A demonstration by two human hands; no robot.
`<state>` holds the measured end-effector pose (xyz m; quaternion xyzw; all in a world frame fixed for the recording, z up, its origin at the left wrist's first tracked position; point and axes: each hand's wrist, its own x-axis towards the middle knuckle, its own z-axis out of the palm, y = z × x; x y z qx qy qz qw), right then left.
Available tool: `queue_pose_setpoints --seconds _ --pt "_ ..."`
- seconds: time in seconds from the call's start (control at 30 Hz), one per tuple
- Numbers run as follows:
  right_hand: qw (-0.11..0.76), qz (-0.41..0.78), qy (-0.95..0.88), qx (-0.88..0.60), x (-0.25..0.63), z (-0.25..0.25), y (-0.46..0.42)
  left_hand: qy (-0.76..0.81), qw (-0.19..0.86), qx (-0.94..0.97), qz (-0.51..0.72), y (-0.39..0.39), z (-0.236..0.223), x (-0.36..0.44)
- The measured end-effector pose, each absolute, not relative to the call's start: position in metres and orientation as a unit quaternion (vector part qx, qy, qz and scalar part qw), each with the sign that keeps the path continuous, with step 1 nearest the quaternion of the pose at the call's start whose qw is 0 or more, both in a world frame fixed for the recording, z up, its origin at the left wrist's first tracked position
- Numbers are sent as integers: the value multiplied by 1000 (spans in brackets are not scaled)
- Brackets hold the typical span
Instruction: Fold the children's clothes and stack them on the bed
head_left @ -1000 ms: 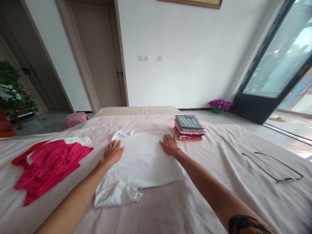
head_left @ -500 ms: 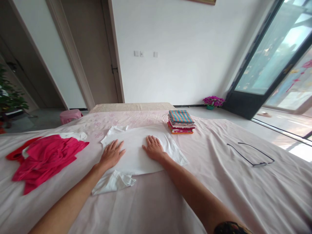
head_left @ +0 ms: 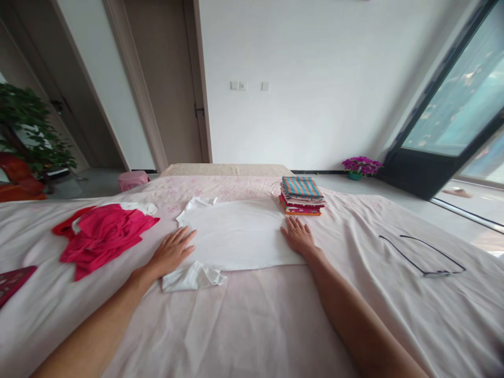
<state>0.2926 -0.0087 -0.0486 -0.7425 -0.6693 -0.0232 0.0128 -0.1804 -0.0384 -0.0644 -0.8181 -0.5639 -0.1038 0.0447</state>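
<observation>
Fingers (head_left: 184, 236) loosely spread, my left hand (head_left: 172, 250) rests at the sleeved end of the white shirt (head_left: 240, 233), my right hand (head_left: 300, 239) at its opposite edge, seemingly to press it flat on the pale sheet (head_left: 255, 325).

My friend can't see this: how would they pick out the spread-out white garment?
On the large pale sheet, find the left hand and right hand. Between them, the white garment lies spread mostly flat, unlike the crumpled pink-red pile and the folded stack.
</observation>
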Motion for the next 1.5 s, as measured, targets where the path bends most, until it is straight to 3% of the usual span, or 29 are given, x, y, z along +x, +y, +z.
queue_pose_setpoints --seconds 0.2,0.4,0.67,0.93,1.1,1.23,1.5 --pt "11 -14 -659 -752 310 -49 -11 -570 48 -810 -132 -55 -67 -201" --pt "30 -11 -634 -773 283 -34 -20 -553 44 -798 -236 -66 -48 -187" --pt "32 7 -806 -591 227 -34 -49 -475 15 -873 -115 -81 -52 -166" --pt "3 -14 -750 -661 268 -38 -41 -487 1 -871 -72 -88 -48 -188" --pt "9 -16 -737 -675 281 -41 -41 -489 -39 -864 -112 -98 -46 -201" --pt "29 -12 -738 -674 283 -42 -43 -488 -41 -852 -183 -104 -34 -191" --pt "153 -12 -754 -639 293 -34 -48 -509 -97 -835 -187 -122 -16 -164"
